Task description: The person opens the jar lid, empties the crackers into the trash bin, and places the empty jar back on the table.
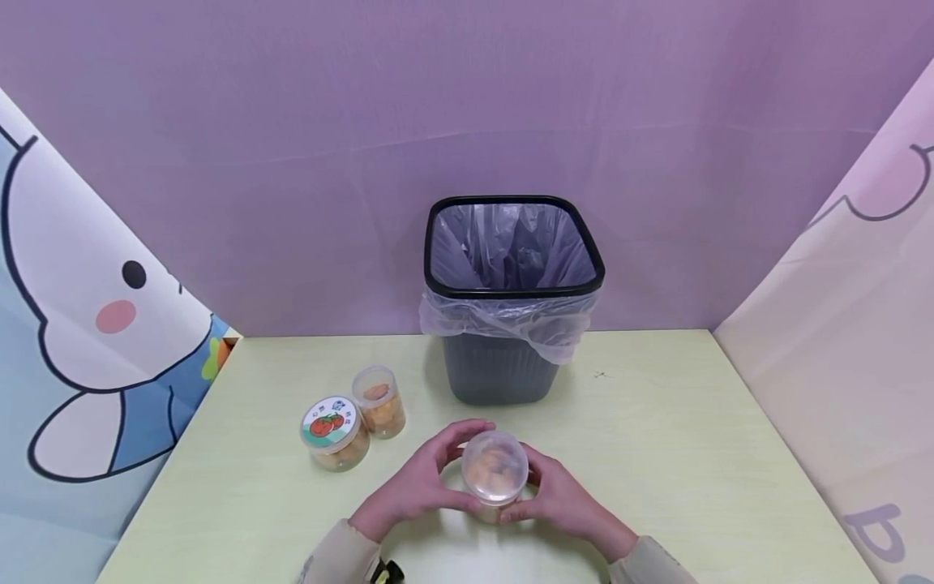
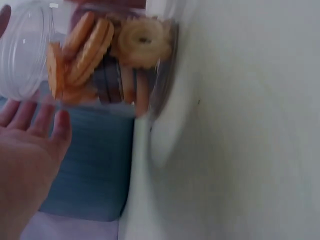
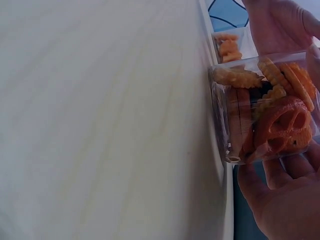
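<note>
A clear plastic jar of cookies (image 1: 495,470) stands upright at the near middle of the table, between both hands. My left hand (image 1: 422,485) holds its left side, thumb in front and fingers behind. On the opposite side my right hand (image 1: 565,501) grips it the same way, its thumb low on the front. Ring-shaped and ridged cookies show through the jar wall (image 2: 112,65) in the left wrist view, with the threaded upper part above them. From the right wrist, a reddish-brown pretzel-shaped cookie (image 3: 282,122) shows against the jar's side.
Left of the hands stand a jar with a tomato-printed lid (image 1: 332,422) and a clear, narrower jar (image 1: 379,401) of cookies. Behind the hands is a grey bin (image 1: 501,369) with a black rim and plastic liner. A purple cloth (image 1: 292,162) backs the table (image 1: 686,454).
</note>
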The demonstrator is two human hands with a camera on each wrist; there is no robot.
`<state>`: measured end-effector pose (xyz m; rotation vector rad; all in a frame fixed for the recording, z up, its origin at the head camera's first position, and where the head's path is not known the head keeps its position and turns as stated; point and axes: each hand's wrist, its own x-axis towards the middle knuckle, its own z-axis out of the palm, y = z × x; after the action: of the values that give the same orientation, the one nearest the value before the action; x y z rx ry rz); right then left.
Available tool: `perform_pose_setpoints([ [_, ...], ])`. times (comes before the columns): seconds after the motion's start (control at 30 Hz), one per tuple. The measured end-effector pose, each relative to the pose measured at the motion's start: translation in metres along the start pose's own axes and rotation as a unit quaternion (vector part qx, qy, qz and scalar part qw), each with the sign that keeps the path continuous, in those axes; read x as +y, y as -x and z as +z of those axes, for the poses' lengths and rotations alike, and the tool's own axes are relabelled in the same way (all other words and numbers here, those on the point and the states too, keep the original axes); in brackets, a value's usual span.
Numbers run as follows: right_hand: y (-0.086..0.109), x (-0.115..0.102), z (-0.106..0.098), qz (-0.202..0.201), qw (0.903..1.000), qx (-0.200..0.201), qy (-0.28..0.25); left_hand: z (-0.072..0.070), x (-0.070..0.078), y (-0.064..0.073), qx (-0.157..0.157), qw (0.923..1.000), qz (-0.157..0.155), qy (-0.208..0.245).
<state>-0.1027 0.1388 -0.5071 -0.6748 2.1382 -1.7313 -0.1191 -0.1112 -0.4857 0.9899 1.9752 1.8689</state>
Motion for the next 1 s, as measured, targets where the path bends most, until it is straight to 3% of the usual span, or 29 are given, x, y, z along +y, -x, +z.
perform_pose_setpoints([
  [0.2,0.000,0.001,0.000,-0.002,1.0000,0.000,0.001,-0.011,-0.005,-0.007,-0.044,0.9988,-0.011,0.017],
  [0.37,0.000,0.002,0.000,-0.001,1.0000,-0.002,-0.001,-0.017,-0.007,-0.010,-0.079,0.9959,-0.038,0.026],
  [0.6,-0.001,0.002,0.000,-0.001,1.0000,-0.005,-0.007,-0.021,-0.007,-0.015,-0.111,0.9913,-0.065,0.030],
  [0.8,0.000,0.003,0.000,-0.003,1.0000,-0.006,-0.007,-0.020,-0.004,-0.016,-0.116,0.9908,-0.063,0.027],
  [1.0,0.000,0.002,-0.001,-0.005,1.0000,-0.003,-0.007,-0.017,-0.004,-0.015,-0.093,0.9933,-0.064,0.027],
])
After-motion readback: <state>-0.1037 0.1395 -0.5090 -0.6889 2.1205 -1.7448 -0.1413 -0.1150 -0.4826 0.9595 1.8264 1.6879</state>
